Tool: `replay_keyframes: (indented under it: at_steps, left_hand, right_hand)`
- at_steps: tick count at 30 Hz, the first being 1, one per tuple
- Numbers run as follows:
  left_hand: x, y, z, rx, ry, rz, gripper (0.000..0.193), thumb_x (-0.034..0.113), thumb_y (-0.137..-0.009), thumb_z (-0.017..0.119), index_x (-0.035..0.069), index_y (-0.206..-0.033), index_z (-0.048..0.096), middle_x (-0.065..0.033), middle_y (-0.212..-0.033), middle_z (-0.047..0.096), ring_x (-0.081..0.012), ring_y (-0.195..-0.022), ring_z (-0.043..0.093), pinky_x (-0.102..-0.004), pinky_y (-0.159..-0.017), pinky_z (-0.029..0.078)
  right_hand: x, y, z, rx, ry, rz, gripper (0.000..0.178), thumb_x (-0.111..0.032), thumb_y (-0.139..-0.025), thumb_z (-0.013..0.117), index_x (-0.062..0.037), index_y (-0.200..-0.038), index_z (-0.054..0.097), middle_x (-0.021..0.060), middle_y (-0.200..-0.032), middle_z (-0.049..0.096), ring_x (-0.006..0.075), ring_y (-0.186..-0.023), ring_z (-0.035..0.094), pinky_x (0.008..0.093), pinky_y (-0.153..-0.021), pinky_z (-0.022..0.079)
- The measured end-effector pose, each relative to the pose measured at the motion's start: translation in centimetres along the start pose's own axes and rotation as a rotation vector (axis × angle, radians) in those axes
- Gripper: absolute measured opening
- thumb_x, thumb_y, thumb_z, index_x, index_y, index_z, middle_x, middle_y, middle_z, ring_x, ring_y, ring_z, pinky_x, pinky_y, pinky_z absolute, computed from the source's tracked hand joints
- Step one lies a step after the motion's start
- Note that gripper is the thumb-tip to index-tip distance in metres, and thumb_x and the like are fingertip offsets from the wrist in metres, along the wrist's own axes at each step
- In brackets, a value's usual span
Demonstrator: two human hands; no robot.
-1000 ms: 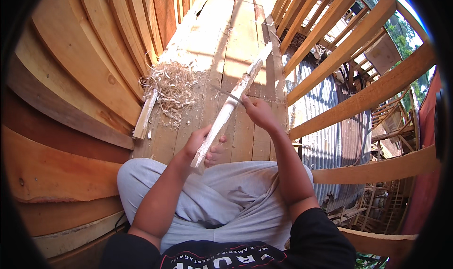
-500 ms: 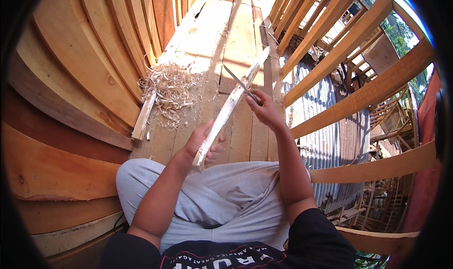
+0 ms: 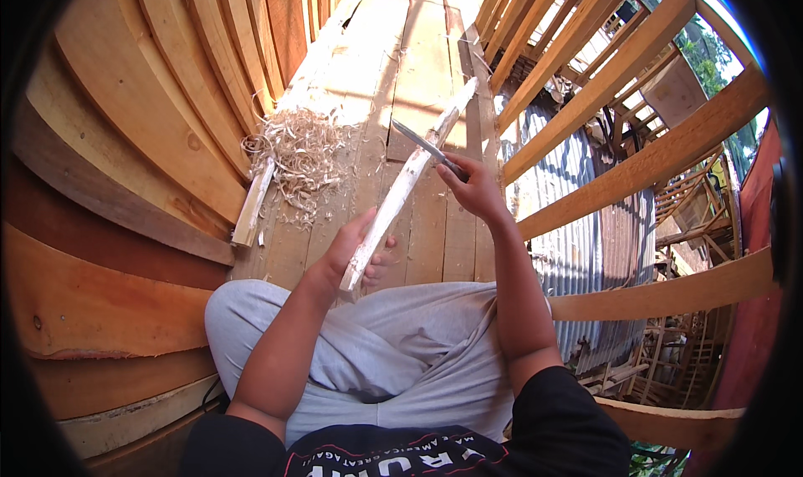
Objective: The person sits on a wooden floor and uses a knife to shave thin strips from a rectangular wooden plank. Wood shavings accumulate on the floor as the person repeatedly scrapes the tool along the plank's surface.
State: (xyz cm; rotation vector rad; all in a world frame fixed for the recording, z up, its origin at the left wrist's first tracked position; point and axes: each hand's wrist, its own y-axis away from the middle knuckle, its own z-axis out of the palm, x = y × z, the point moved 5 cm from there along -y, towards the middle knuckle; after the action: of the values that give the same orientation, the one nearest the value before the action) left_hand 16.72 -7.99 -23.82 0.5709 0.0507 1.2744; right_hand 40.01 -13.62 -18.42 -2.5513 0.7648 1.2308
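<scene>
1. My left grip [image 3: 345, 247] is wrapped around a pale stick [image 3: 398, 192], mid-frame
2. My right grip [image 3: 473, 184] holds a knife [image 3: 413, 135] across the stick, just right of centre
3. Curled shavings [image 3: 303, 152], upper left of centre

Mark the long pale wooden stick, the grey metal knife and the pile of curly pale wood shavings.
Long pale wooden stick [image 3: 399, 190]: head view, middle of its shaft.
Grey metal knife [image 3: 419, 141]: head view, on its blade.
Pile of curly pale wood shavings [image 3: 306, 152]: head view, its middle.

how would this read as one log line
left hand: holds pale stick, near end | right hand: holds knife, blade across stick | shavings: on plank floor
</scene>
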Motion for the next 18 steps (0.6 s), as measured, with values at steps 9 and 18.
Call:
replay_keyframes:
  at_steps: [9, 18]
  left_hand:
    - [0.2, -0.3, -0.3, -0.015, -0.028, -0.012, 0.06, 0.071, -0.088, 0.04, 0.011, -0.092, 0.047, 0.0012, -0.056, 0.043, -0.0108, -0.04, 0.043, -0.0257, -0.036, 0.035]
    - [0.5, 0.1, -0.1, -0.001, -0.032, 0.0, 0.06, 0.071, -0.087, 0.042, 0.011, -0.092, 0.048, 0.0009, -0.056, 0.045, -0.0117, -0.04, 0.044, -0.0262, -0.036, 0.037]
  right_hand:
    - [15.6, -1.0, -0.1, 0.276, 0.096, 0.407, 0.021, -0.019, -0.088, 0.061, 0.001, -0.096, 0.062, 0.0078, -0.068, 0.059, 0.0168, -0.057, 0.059, 0.034, -0.049, 0.044]
    - [17.1, 0.2, 5.7, 0.184, 0.636, 0.611, 0.021, -0.008, -0.078, 0.063, 0.0017, -0.096, 0.067, 0.0209, -0.089, 0.069, 0.0302, -0.071, 0.071, 0.0387, -0.06, 0.057]
